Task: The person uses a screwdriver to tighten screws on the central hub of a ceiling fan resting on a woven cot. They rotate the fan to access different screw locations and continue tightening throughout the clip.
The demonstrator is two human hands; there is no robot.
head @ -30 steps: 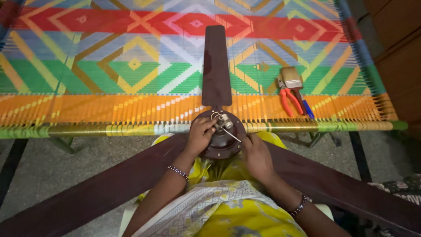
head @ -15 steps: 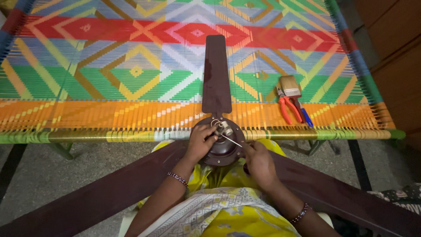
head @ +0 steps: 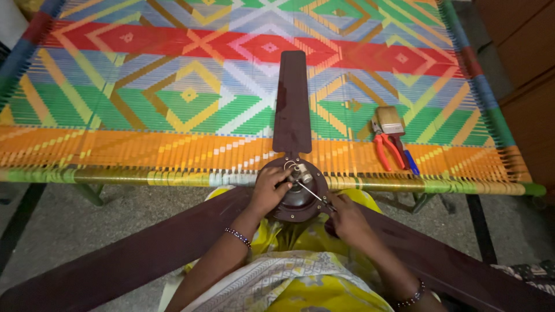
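Note:
A dark brown ceiling fan rests on my lap, its round motor hub (head: 295, 199) in the middle. One blade (head: 292, 104) lies forward over a woven cot; two more spread to my left and right. My left hand (head: 269, 190) rests on the hub, fingers at the metal shaft (head: 300, 173). My right hand (head: 347, 218) grips a screwdriver (head: 315, 195), whose thin metal rod points up-left to the shaft.
The cot (head: 173, 104) has a bright woven top in green, orange, red and blue, with a wrapped front rail (head: 115, 176). On it at the right lie red-handled pliers (head: 384, 147), a paintbrush (head: 392, 121) and a blue-handled tool (head: 410, 163). Grey floor lies below; a wooden cabinet (head: 529, 86) stands right.
My right hand has slid down and right, away from the hub, with the screwdriver's rod now showing longer. The view shifted slightly; the left hand stays on the hub.

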